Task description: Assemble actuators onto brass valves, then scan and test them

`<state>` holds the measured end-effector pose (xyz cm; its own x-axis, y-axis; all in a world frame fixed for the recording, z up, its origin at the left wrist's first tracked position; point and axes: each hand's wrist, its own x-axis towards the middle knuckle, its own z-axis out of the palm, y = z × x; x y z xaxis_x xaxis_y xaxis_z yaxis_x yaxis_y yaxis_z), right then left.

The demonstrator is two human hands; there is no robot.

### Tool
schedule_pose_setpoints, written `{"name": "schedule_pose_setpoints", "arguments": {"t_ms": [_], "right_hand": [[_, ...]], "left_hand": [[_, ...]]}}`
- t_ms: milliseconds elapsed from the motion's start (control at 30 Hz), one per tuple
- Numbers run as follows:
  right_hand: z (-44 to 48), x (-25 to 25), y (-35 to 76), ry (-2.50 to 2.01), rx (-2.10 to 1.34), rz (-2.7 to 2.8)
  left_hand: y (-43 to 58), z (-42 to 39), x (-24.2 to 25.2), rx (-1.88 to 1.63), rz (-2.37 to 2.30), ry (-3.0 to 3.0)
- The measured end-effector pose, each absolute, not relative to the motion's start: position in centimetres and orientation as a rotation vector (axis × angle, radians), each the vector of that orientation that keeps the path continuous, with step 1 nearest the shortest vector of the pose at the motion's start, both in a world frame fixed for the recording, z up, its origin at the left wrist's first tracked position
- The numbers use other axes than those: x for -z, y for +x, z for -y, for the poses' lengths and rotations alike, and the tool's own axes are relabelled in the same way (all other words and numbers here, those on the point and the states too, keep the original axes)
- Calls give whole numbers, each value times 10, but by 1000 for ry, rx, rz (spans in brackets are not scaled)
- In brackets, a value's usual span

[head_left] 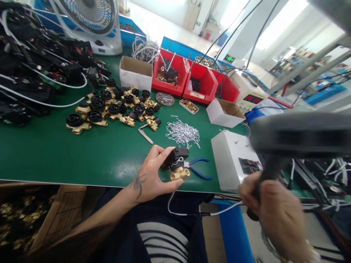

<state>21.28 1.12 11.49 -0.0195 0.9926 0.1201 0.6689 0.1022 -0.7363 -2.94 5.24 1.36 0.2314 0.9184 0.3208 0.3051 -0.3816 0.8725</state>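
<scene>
My left hand grips a brass valve fitting with a black cap near the front edge of the green table. A white wire runs down from the fitting. My right hand is closed on the handle of a dark power tool, which is blurred and raised at the right. Blue-handled pliers lie just right of the fitting. A pile of small wire clips lies behind it.
Several brass fittings with black caps are grouped at mid-left. Red bins, white boxes, a white control box, a fan and black cabled parts surround them. A carton of brass parts sits below left.
</scene>
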Motion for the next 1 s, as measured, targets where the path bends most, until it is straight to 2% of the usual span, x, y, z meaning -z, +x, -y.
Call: {"name": "schedule_pose_setpoints", "arguments": {"t_ms": [100,300,500,733,1000], "right_hand": [[-14,-111,210,-1750,-767,2088],[-12,-113,209,-1628,-701,1672],[-20,-106,202,-1780,-847,2063],[-60,-112,172,-1301,-842,2044],[-78,-99,156,-1269,-707,2268]], "left_hand": [[-30,-53,-13,-1141,-1118,1798],[-29,-52,-14,-1146,-1133,1842],[-28,-51,-14,-1134,-1134,1814],[-24,-52,-12,-1168,-1119,1898],[-26,-53,-13,-1187,-1139,1974]]}}
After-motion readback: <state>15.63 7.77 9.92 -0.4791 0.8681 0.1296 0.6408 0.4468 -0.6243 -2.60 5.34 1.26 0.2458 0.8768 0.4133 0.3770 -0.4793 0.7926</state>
